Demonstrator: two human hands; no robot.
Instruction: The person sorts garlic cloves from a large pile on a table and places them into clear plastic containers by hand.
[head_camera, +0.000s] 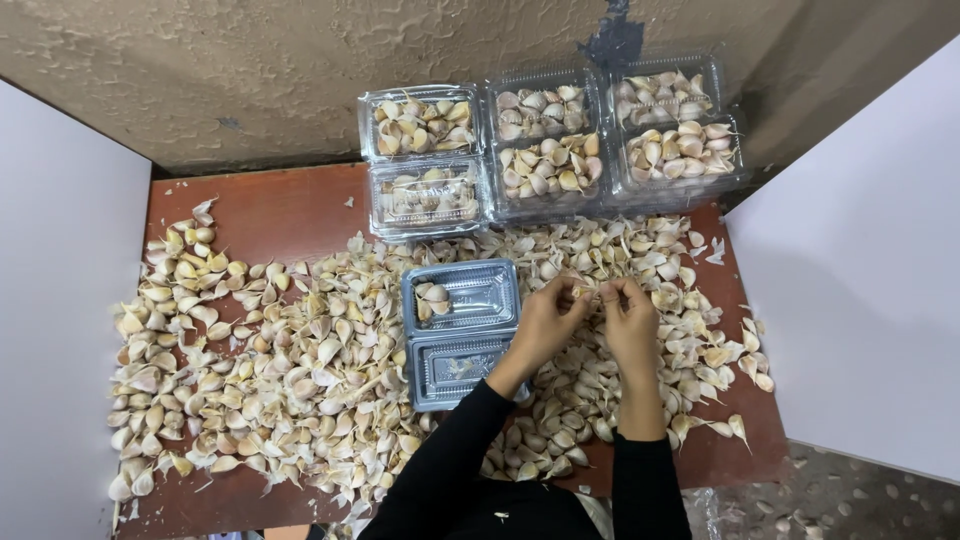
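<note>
Your left hand (548, 322) and right hand (630, 320) meet fingertip to fingertip over the brown wooden table (270, 215), pinching one small pale garlic clove (592, 291) between them — both grasp it. Just left of your hands sits an open clear plastic clamshell box (460, 330) with a few cloves inside — loose unpeeled garlic cloves (290, 370) lie all around.

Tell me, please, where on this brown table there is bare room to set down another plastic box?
The clearest bare patch of the table is at the far left, between the loose garlic cloves and the stacked clear boxes. A smaller strip shows at the near right corner. Around the open box and both hands it is crowded.
</note>
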